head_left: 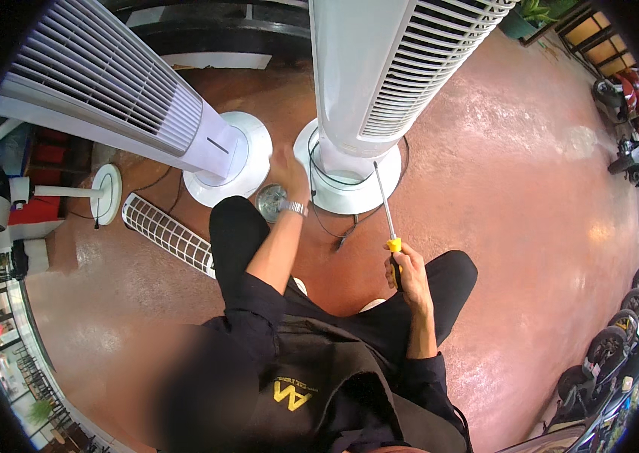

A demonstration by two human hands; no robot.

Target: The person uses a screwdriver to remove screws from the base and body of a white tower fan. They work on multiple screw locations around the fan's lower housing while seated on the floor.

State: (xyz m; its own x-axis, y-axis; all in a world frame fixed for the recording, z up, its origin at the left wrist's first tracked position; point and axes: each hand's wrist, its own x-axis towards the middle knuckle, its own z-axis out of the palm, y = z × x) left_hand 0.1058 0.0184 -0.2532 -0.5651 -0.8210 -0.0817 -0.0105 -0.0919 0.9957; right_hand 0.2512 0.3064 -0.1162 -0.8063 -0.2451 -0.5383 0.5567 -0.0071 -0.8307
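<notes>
My right hand [409, 276] is wrapped round the yellow-and-black handle of a screwdriver [385, 198]. Its long shaft points up and away, the tip by the lower front of the right white tower fan [346, 90]. Between the round bases of that fan and the left tower fan [210, 147] reaches my left hand [287, 170], a metal watch on the wrist. Its fingers are too smeared to read. Under that wrist, near my knee, sits a round clear dish [269, 202], its contents unclear. A dark power cord [319, 215] loops around the right fan's base.
A white grid panel [168, 232] lies on the reddish floor at left. Beyond it stands a small white fan [63, 192] on a round base. Several motorbikes [610, 343] line the right rim, and a potted plant [523, 20] is at the far right.
</notes>
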